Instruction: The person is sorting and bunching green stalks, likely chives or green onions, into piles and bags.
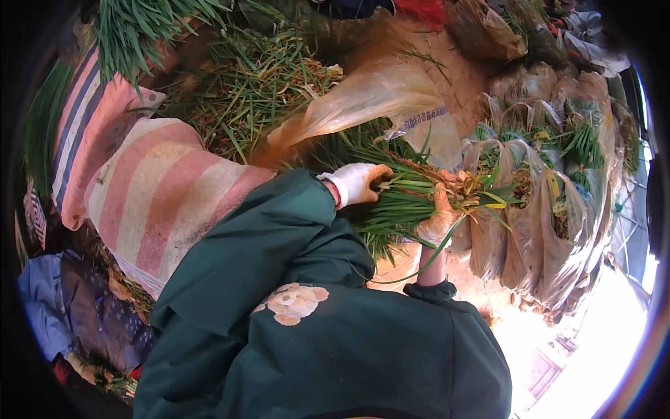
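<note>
Evidently clasping a bundle of long green leaves [401, 202] out before the chest, between two hands set near each other. Gripping the pale, brownish stem end with the right hand [440, 218], closed around it; meeting the leafy side with the left hand [357, 184], fingers curled — cannot tell how firmly, with the fingertips partly lost among the leaves. Wearing whitish gloves on both, stained orange-brown toward the fingers.

Hidden at the lower left of the bundle behind a dark green sleeve [258, 230]: part of the leaves. Too slanted to read: printing on a crinkled, translucent plastic bag [356, 105] just beyond. Washed out by glare at lower right, and cut off by a black, rounded border all around.

Thin, flat and strap-like in the bundle; tangled with straw-coloured bits in the loose heap of leaves [258, 84] farther off. Coarse and bulging in the pink-and-cream striped sack [164, 199] at left; wrinkled and filmy in the filled plastic bags [516, 237] crowded at right.
</note>
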A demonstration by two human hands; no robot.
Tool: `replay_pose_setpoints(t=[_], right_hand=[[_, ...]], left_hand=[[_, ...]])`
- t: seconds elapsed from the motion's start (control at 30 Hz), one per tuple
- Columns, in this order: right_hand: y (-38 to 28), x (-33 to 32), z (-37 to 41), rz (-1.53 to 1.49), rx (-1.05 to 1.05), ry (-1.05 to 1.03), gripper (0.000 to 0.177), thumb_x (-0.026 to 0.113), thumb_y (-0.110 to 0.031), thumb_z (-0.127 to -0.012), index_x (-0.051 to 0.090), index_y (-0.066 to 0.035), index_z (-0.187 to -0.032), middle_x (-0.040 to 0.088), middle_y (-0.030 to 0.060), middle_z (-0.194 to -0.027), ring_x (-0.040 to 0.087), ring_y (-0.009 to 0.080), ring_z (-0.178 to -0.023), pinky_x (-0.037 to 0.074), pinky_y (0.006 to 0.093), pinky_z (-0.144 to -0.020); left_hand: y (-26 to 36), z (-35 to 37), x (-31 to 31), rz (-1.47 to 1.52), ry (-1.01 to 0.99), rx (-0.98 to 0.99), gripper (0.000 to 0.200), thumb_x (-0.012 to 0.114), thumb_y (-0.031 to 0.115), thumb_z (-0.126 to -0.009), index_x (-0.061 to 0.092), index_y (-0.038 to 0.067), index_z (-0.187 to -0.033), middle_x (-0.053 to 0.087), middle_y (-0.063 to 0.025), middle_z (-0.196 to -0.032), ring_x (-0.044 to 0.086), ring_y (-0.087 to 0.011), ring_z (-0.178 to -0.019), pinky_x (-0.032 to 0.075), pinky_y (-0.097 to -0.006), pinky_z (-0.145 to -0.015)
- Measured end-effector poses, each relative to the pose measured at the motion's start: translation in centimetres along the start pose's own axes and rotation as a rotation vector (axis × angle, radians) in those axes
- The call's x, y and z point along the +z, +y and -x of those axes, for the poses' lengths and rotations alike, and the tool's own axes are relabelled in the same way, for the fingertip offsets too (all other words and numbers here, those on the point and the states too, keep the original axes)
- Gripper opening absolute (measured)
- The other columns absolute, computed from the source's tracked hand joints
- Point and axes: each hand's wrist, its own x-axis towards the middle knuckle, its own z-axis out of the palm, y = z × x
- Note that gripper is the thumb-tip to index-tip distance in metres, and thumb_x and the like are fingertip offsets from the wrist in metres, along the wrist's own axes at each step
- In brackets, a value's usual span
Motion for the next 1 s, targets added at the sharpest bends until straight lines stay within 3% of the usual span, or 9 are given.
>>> replay_pose_setpoints(t=[0.17,0.27,0.33,0.5,0.57,0.77,0.83,0.9,1.0], right_hand=[[-2.1,2.6,0.8,0.007,-0.062,-0.033,0.042,0.063,0.001,-0.081,0.049,-0.005,-0.120,0.058,0.0071,-0.109,0.057,0.0197,-0.096,0.051,0.0371,-0.084],[-2.0,1.1,0.4,-0.061,0.250,-0.005,0.039,0.064,0.001,-0.081,0.051,-0.004,-0.117,0.058,0.0063,-0.107,0.056,0.0182,-0.096,0.050,0.0339,-0.084],[-1.4,0.9,0.2,0.113,0.055,-0.109,0.037,0.064,0.000,-0.081,0.052,-0.004,-0.116,0.058,0.0066,-0.106,0.056,0.0176,-0.095,0.049,0.0328,-0.084],[1.2,-0.7,-0.4,-0.074,-0.022,-0.185,0.043,0.068,-0.004,-0.080,0.049,-0.003,-0.119,0.056,0.0066,-0.110,0.056,0.0159,-0.094,0.049,0.0283,-0.082],[0.0,0.8,0.5,0.029,-0.122,-0.182,0.049,0.072,-0.006,-0.078,0.047,-0.003,-0.120,0.056,0.0068,-0.111,0.056,0.0166,-0.095,0.048,0.0287,-0.083],[-2.6,3.9,3.0,0.457,-0.183,-0.227,0.057,0.073,-0.015,-0.079,0.042,-0.002,-0.125,0.053,0.0087,-0.120,0.054,0.0201,-0.106,0.045,0.0315,-0.090],[-2.4,4.0,3.8,0.301,-0.138,-0.260,0.058,0.067,-0.027,-0.084,0.039,-0.002,-0.128,0.048,0.0093,-0.127,0.051,0.0203,-0.112,0.043,0.0323,-0.093],[2.2,-0.1,3.0,-0.142,0.265,-0.328,0.054,0.050,-0.029,-0.094,0.027,-0.009,-0.139,0.040,0.0064,-0.134,0.039,0.0191,-0.123,0.035,0.0337,-0.104],[1.2,0.2,3.9,-0.225,0.244,-0.316,0.054,0.052,-0.031,-0.094,0.030,-0.008,-0.137,0.040,0.0070,-0.134,0.041,0.0193,-0.121,0.036,0.0343,-0.101]], left_hand=[[1.3,1.2,-2.5,-0.093,0.192,-0.077,0.019,0.067,0.014,-0.077,0.066,0.008,-0.095,0.067,-0.0062,-0.085,0.064,-0.0168,-0.079,0.048,-0.0273,-0.071],[2.8,1.1,-2.8,0.366,0.294,0.013,0.018,0.071,0.011,-0.076,0.067,0.003,-0.092,0.065,-0.0069,-0.085,0.062,-0.0144,-0.077,0.048,-0.0265,-0.070],[4.6,1.0,-1.9,0.746,0.320,0.121,0.017,0.070,0.008,-0.078,0.066,0.002,-0.093,0.064,-0.0069,-0.086,0.060,-0.0119,-0.077,0.048,-0.0247,-0.070],[8.3,1.7,-1.6,0.299,0.528,0.254,0.018,0.066,0.009,-0.082,0.067,0.006,-0.099,0.064,-0.0091,-0.091,0.061,-0.0184,-0.080,0.048,-0.0261,-0.072],[9.8,2.5,-3.4,-0.396,0.884,0.407,0.019,0.064,0.010,-0.083,0.067,0.008,-0.101,0.062,-0.0102,-0.097,0.060,-0.0217,-0.087,0.048,-0.0277,-0.074],[8.8,-0.4,5.1,0.845,0.493,0.250,0.044,0.059,0.007,-0.085,0.046,0.003,-0.127,0.054,-0.0158,-0.124,0.054,-0.0231,-0.113,0.044,-0.0284,-0.092],[10.0,0.4,4.7,0.139,0.651,0.176,0.044,0.054,0.008,-0.088,0.043,0.003,-0.131,0.054,-0.0136,-0.124,0.054,-0.0199,-0.111,0.042,-0.0281,-0.094],[9.9,0.8,6.4,0.095,0.681,0.164,0.054,0.053,0.010,-0.087,0.034,0.003,-0.137,0.052,-0.0161,-0.125,0.053,-0.0217,-0.111,0.040,-0.0281,-0.095],[11.6,1.8,5.7,0.109,0.739,0.106,0.058,0.051,0.012,-0.088,0.028,0.003,-0.140,0.052,-0.0125,-0.125,0.054,-0.0218,-0.105,0.040,-0.0285,-0.095]])
